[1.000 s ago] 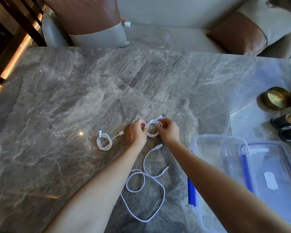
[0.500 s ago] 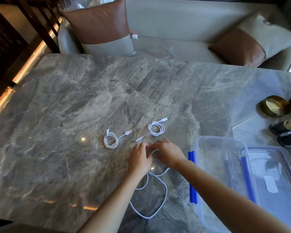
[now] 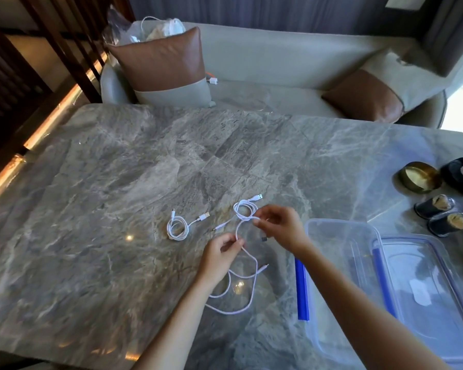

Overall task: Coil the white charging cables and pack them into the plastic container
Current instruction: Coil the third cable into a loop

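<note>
Two coiled white cables lie on the marble table (image 3: pixel 91 209): one coil (image 3: pixel 177 228) to the left, another coil (image 3: pixel 245 209) just beyond my hands. A third, loose white cable (image 3: pixel 247 289) is lifted at one end. My left hand (image 3: pixel 221 252) pinches it lower down and my right hand (image 3: pixel 277 225) pinches it higher up near its end. The rest of that cable trails in loops on the table toward me. The clear plastic container (image 3: pixel 337 263) with a blue clip stands open to the right of my right arm.
The container's clear lid (image 3: pixel 422 284) lies beside it on the right. A brass bowl (image 3: pixel 418 177) and small dark jars (image 3: pixel 439 209) stand at the right edge. A sofa with cushions (image 3: pixel 166 65) runs behind the table's far edge.
My hands let go of the second coil, which now lies on the table. They dropped to the loose cable, took hold of it and lifted one end.
</note>
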